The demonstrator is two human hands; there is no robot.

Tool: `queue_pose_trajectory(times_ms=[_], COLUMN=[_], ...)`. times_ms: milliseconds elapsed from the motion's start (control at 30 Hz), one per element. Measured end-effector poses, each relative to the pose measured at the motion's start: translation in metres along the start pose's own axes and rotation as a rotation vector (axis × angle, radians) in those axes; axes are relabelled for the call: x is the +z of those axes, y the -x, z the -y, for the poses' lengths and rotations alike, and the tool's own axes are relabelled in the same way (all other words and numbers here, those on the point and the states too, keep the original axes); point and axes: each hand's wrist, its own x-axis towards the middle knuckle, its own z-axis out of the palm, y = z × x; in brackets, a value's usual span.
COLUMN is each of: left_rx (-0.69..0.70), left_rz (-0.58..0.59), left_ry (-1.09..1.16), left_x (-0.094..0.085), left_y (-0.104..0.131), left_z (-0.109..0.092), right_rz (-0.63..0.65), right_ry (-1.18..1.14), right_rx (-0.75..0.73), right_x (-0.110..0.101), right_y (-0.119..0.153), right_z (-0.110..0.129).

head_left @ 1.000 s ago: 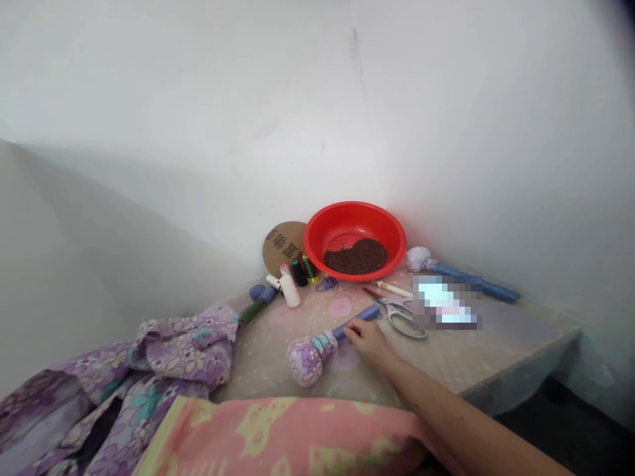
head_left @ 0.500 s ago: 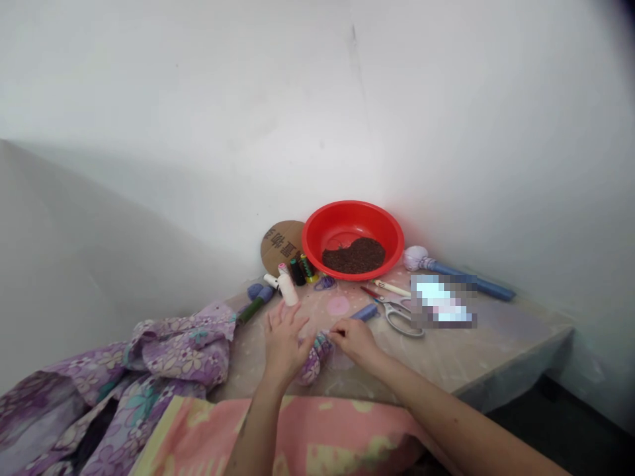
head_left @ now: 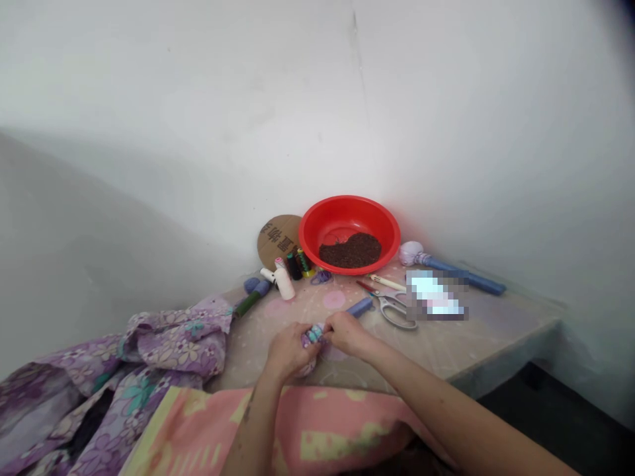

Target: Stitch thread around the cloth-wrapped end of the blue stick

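A small bundle of purple floral cloth (head_left: 313, 335) with teal patches lies between my hands near the table's front edge. My left hand (head_left: 289, 352) is closed round its left side, hiding part of it. The fingertips of my right hand (head_left: 343, 332) are pinched together at the bundle's upper right end; what exactly they grip there is too small to make out. Just beyond my right hand lies a blue roll (head_left: 359, 307). Scissors (head_left: 394, 311) with grey handles rest to the right.
A red basin (head_left: 306, 231) holding dark grains stands by the wall, with a cardboard disc (head_left: 278, 244) and thread spools (head_left: 284, 284) at its left. Floral fabric (head_left: 173, 344) covers the left side. A blue-handled stick (head_left: 466, 274) with a wrapped head lies right.
My left hand, spread half a second ago, has closed round the bundle. My right hand has stayed pinched at the bundle's end. The whole view has shifted slightly.
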Motion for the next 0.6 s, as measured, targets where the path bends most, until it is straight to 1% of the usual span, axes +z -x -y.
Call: queue_pose_trajectory(times_ms=[100,233,367,467,600], left_rx=[-0.018,-0.044,-0.038,-0.03,-0.029], left_rz=[-0.009,-0.045,-0.083,-0.082,-0.055], left_ry=[0.011,0.043,-0.02,-0.07,-0.087], left_x=[0.001,0.002,-0.001,-0.004,-0.005], left_y=[0.001,0.002,0.001,0.0,0.0], left_z=[0.0,0.003,0.003,0.001,0.001], right_rz=[-0.028,-0.096,-0.149,-0.177,-0.127], right_ry=[-0.031,-0.267,-0.494,-0.542,-0.581], right_rx=[-0.013,-0.068,-0.068,-0.065,0.0], right_x=[-0.001,0.006,0.021,0.036,0.054], right_y=[0.006,0.012,0.013,0.011,0.011], right_z=[-0.006,-0.013,-0.013,-0.017,-0.025])
